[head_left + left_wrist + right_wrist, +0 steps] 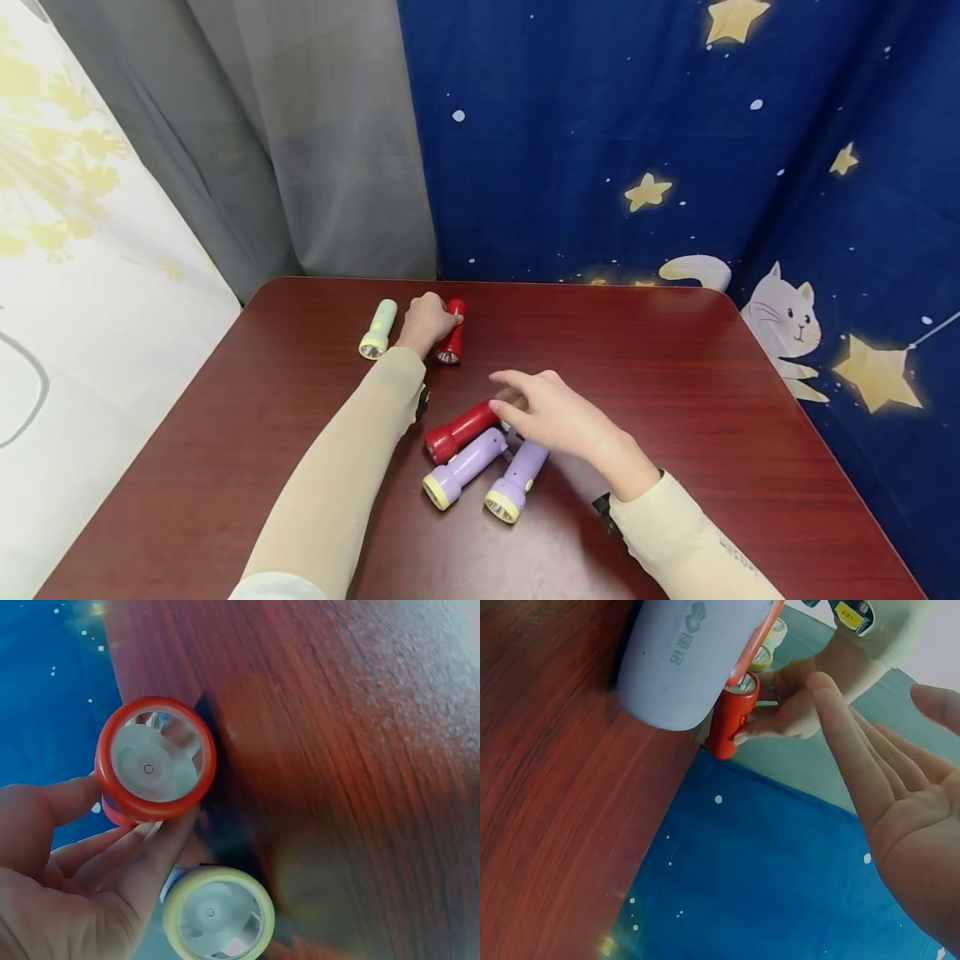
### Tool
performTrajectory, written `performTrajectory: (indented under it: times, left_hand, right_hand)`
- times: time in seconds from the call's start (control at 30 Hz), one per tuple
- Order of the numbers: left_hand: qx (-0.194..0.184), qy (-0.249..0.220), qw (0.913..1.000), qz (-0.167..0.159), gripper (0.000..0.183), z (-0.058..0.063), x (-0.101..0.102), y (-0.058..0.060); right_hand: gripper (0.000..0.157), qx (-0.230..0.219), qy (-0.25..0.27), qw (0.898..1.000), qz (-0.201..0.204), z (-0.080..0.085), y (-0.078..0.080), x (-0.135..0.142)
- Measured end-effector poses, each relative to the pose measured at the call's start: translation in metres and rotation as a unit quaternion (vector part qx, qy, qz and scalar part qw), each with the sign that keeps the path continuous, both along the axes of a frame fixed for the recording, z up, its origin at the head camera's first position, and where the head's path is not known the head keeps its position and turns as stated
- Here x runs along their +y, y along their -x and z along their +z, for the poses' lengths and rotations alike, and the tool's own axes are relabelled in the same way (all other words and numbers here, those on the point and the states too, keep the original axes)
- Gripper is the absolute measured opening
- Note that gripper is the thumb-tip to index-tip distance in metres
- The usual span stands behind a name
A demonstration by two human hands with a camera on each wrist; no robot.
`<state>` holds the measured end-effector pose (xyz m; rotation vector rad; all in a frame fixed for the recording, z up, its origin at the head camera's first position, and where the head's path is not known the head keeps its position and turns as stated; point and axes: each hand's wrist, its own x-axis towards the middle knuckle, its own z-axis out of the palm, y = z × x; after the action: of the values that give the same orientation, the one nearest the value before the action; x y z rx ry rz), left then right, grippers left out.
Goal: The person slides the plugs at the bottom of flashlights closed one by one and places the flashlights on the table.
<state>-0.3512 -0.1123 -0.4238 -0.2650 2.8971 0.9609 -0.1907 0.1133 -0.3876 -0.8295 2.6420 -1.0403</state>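
Note:
At the far side of the table, my left hand (427,323) grips a red flashlight (452,340) between thumb and fingers. The left wrist view shows that flashlight's round lens (154,761) facing the camera. Just left of this hand lies a pale green flashlight (382,321) with a yellow head. My right hand (562,417) is held over the near group with its fingers extended and nothing in its grasp; the right wrist view shows the palm (922,825). Beneath and beside it lie a second red flashlight (467,427) and two purple flashlights (471,465) (517,479) with yellow rims.
The dark red wooden table (637,350) has its far edge against a grey curtain (345,150) and a blue star-patterned curtain (540,150). A white patterned surface (90,317) stands along the left side.

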Motion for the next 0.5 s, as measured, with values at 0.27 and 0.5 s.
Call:
performTrajectory:
  times: [0.27, 0.5]
  left_hand:
    - [0.01, 0.022, 0.9997, -0.01, 0.034, -0.007, -0.005, 0.011]
    - [0.007, 0.053, 0.9984, -0.018, 0.033, -0.004, 0.001, 0.005]
  right_hand:
    - [0.042, 0.0, -0.025, 1.0, 0.019, -0.004, 0.001, 0.001]
    - [0.041, 0.002, -0.028, 0.999, 0.025, -0.004, 0.0, 0.002]
